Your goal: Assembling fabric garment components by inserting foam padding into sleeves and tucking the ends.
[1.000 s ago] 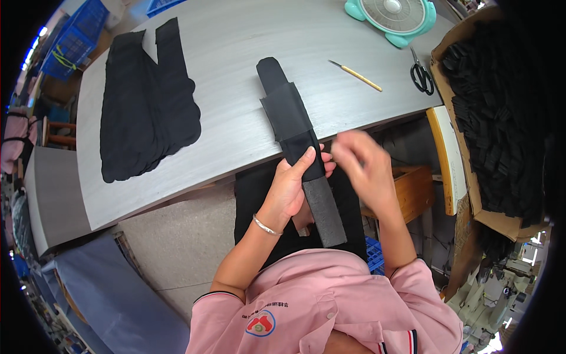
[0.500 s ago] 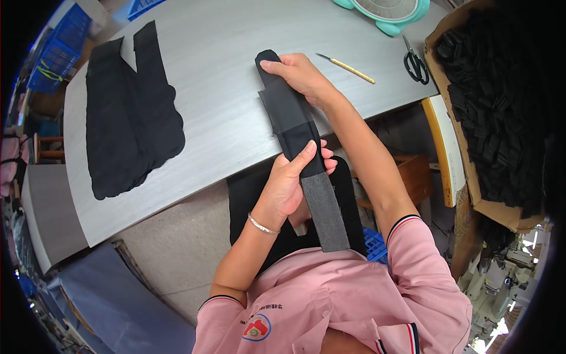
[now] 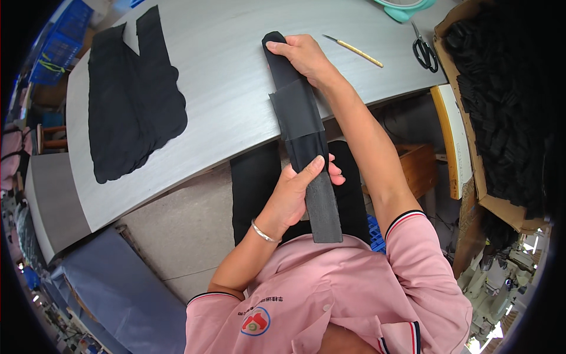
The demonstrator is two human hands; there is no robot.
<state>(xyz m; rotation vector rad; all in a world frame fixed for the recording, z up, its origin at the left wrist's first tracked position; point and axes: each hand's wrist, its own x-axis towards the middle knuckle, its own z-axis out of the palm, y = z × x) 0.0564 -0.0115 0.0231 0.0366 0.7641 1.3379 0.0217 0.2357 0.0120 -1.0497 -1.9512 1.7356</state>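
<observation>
A long black strip of fabric runs from the grey table down over its front edge toward my lap. A flat grey-black board sticks out of its near end. My left hand grips the strip and board just below the table edge. My right hand reaches out over the table and presses on the strip's far end. A stack of black fabric pieces lies on the table to the left.
A thin yellow-handled tool and black scissors lie at the table's far right, beside a teal fan base. A cardboard box of black pieces stands to the right. Blue crates sit at far left.
My right hand went from next to my left hand out along the strip to its far end on the table. The strip now lies stretched straight. My left hand kept its grip.
</observation>
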